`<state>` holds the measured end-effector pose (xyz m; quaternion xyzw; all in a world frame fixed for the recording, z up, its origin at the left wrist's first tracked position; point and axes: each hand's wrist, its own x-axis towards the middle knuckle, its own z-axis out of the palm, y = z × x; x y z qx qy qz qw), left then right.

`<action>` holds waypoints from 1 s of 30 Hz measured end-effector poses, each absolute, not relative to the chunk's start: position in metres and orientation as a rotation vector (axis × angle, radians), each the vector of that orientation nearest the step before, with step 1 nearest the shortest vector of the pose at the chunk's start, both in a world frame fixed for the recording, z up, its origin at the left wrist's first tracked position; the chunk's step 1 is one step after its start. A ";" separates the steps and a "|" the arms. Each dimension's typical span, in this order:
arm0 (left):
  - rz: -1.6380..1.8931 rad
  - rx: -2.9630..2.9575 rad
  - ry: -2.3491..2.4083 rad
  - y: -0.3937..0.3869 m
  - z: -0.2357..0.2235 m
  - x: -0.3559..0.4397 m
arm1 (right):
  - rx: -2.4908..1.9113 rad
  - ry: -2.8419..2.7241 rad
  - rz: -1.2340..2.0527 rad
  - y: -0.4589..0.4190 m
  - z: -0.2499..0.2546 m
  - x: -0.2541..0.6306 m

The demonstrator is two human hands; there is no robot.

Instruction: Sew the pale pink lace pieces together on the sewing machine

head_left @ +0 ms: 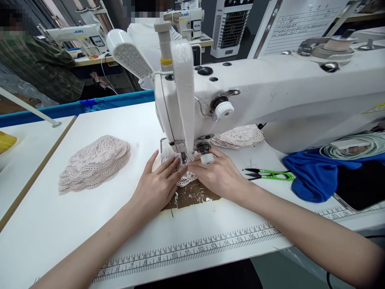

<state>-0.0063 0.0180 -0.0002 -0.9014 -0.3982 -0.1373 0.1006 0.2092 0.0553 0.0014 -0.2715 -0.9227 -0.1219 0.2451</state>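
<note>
A lace piece (188, 179) lies under the needle area of a white sewing machine (255, 84), over a brown, shiny plastic-covered patch (195, 195). My left hand (161, 180) rests flat on the lace, its fingers stretched toward the presser foot (183, 157). From the other side, my right hand (221, 174) has its fingers close together on the lace near the foot. Part of that hand is behind a white knob (207, 159), and its fingertips are partly hidden. Much of the lace is covered by both hands.
Stacked lace pieces (96, 162) lie at left; another lace stack (239, 136) sits behind the needle. Green-handled thread snips (275, 175), blue cloth (315, 174) and a dark phone (362, 184) are at right. A printed ruler (192, 249) follows the front edge. Two people work beyond.
</note>
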 end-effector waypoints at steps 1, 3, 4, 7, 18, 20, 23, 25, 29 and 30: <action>-0.400 -2.663 -1.185 0.019 -0.001 -0.007 | -0.743 -2.512 -0.351 0.055 0.001 0.209; -0.401 -2.666 -1.206 0.019 -0.001 -0.008 | -0.743 -2.496 -0.365 0.055 0.001 0.208; -0.411 -2.671 -1.219 0.019 -0.001 -0.008 | -0.742 -2.488 -0.361 0.054 0.001 0.208; -0.471 -2.716 -1.269 0.019 0.001 -0.006 | -0.712 -2.477 -0.338 0.051 0.002 0.208; -0.873 -2.955 -1.952 0.028 0.012 -0.003 | -0.917 -2.305 0.006 0.055 0.000 0.208; -0.852 -2.980 -1.912 0.026 0.012 -0.004 | -0.886 -2.299 0.028 0.053 -0.001 0.209; -0.836 -2.999 -1.809 0.023 0.013 -0.005 | -0.834 -2.310 0.048 0.049 0.000 0.210; -0.865 -2.976 -1.757 0.023 0.013 -0.005 | -0.819 -2.291 0.011 0.048 0.001 0.209; -0.940 -2.875 -1.715 0.028 0.012 -0.003 | -0.818 -2.206 -0.116 0.050 0.004 0.207; -0.941 -2.856 -1.709 0.030 0.012 -0.002 | -0.826 -2.200 -0.141 0.051 0.004 0.206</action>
